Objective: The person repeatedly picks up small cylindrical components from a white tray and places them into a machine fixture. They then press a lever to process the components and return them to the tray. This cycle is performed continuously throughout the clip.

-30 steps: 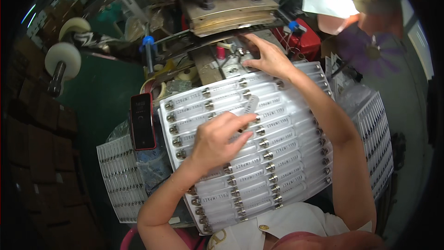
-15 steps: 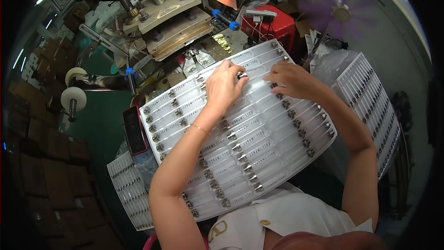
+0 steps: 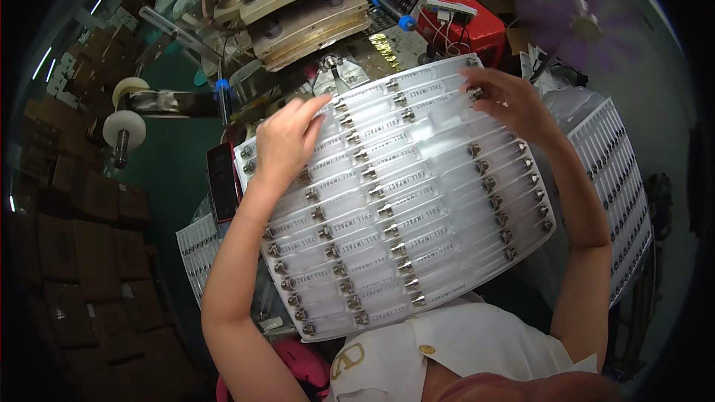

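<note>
While both hands rest on it, the clear blister tray (image 3: 395, 193) lies tilted across the person's lap and chest, its far edge toward the press.

Item: blister tray, three columns of long pockets, each with a small metal-ended part; nearly every pocket within view looks filled, so loading appears close to done, with only the far rows under the fingers left to check.

Left hand (image 3: 287, 138): fingers loosely spread, flat on the far left corner, gripping nothing.
Right hand (image 3: 506, 100): fingers curled, tips pinching a small metal part (image 3: 474, 92) at the far right corner.

Beyond the fingertips: press machine (image 3: 298, 7), red box (image 3: 462, 26).
Left of the left hand: dark phone (image 3: 221, 182), tape reel (image 3: 123, 126).
Right of the right hand: stacked filled trays (image 3: 618, 179).
Obstruction: the press edge sits close to the tray's far edge.
</note>
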A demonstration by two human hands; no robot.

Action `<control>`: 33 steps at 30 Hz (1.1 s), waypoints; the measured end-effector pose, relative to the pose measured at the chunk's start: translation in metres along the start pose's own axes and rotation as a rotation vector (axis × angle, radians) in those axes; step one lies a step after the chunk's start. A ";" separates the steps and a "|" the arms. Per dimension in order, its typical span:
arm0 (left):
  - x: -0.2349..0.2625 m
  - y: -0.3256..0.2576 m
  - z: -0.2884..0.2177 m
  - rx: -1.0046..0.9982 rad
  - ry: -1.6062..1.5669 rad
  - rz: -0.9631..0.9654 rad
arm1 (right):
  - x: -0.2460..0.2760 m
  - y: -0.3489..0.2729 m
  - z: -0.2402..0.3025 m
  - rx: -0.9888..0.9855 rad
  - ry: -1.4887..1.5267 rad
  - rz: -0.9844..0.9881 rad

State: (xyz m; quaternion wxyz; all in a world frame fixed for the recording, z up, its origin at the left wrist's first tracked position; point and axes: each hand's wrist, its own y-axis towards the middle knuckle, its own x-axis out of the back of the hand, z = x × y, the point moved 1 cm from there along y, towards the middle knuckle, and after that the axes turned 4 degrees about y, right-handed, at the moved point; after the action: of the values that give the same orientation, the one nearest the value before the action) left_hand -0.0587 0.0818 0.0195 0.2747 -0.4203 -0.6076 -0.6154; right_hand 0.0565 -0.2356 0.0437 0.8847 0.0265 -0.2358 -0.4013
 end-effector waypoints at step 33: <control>0.006 -0.062 -0.026 -0.008 -0.369 -0.029 | -0.125 0.176 -0.038 0.240 -0.576 0.138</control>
State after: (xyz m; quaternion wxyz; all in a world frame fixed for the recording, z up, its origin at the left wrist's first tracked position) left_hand -0.1196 0.0639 -0.0051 0.1481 -0.5183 -0.6513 -0.5341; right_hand 0.1246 -0.0315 0.0019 0.7972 -0.0003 -0.5236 -0.3006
